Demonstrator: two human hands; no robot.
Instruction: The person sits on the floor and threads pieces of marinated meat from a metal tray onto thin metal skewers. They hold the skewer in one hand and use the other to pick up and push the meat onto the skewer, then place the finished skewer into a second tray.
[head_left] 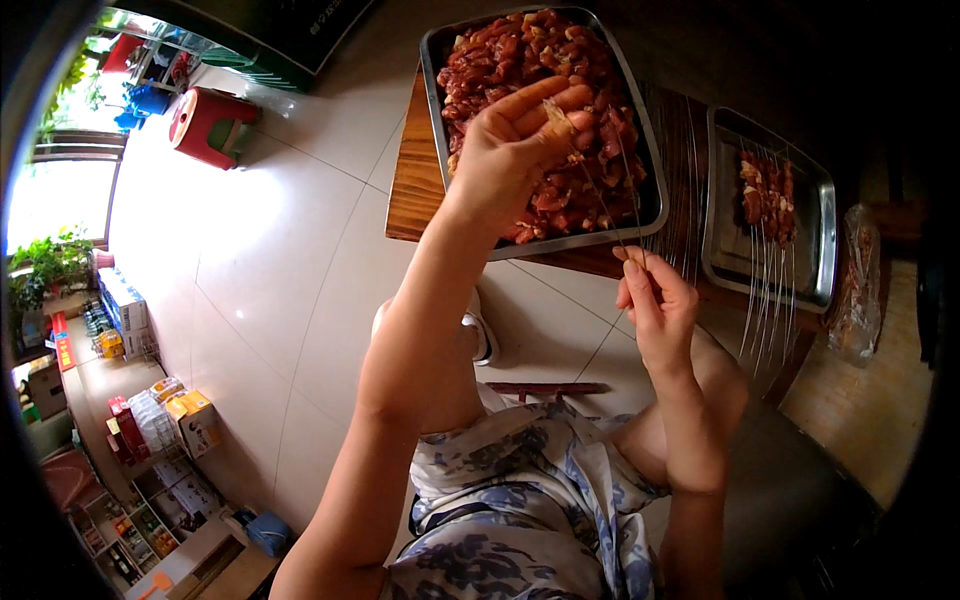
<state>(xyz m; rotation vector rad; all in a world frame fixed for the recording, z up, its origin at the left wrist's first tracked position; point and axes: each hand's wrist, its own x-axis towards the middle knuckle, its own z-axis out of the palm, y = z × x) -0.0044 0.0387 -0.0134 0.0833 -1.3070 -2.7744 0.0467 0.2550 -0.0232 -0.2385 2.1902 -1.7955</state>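
Observation:
My left hand (515, 150) is over the large metal tray (657, 200) of raw cut meat (490, 60), fingers curled with the thumb against them. A pale, fatty-looking piece of meat (557, 116) shows between its thumb and fingers. Lower and to the right, my right hand (658, 305) pinches the near end of a thin metal skewer (597, 192), which slants up to the pale piece. A second thin line runs beside it; I cannot make out whether it is another skewer in that hand. Whether the tip has pierced the piece is unclear.
Bare skewers (692, 170) lie on the wooden table (408, 190) right of the large tray. A smaller metal tray (722, 255) holds several loaded meat skewers (768, 195), handles over its near edge. Beside it lies a clear plastic bag (858, 290). A red stool (207, 128) stands far left.

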